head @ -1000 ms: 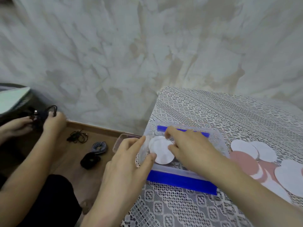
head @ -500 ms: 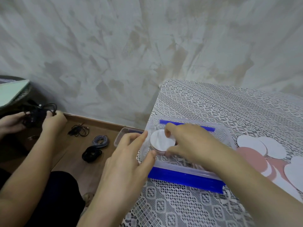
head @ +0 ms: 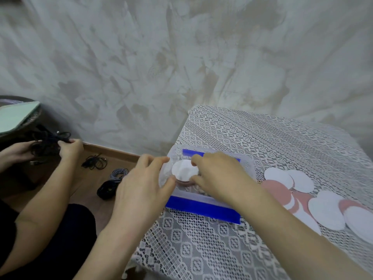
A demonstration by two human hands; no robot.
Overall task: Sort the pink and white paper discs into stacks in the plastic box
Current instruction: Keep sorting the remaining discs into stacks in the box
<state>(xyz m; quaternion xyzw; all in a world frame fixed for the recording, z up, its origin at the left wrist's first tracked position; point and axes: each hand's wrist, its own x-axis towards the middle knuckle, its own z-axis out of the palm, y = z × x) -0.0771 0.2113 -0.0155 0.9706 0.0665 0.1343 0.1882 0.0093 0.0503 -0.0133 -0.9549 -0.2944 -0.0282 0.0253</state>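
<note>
The right hand (head: 218, 174) pinches a white disc (head: 184, 169) by its rim, forefinger on the far edge and thumb on the near one. That disc lies flat on top of a short stack (head: 182, 181) whose lower layers show pink, in the left end of the clear plastic box (head: 185, 196). The left hand (head: 145, 184) is spread and grips nothing. Its forefinger and thumb tips rest at the box's left end, just beside the stack.

So the disc sits between the two hands, left of the right palm and right of the left thumb (being round, it has no long axis; the box's runs left to right). I can't tell whether it is being set down or lifted off.

The loose discs (head: 325, 209) lie overlapped on the lace tablecloth (head: 201, 249) to the right of the box, so the right hand is the nearer one for the next pick. I count at least five white and three pink there, though the overlap hides any exact tally. There is one box, with two blue clips (head: 201, 209).

Off to the left, another person's hands (head: 68, 148) work at black cables (head: 46, 142).
</note>
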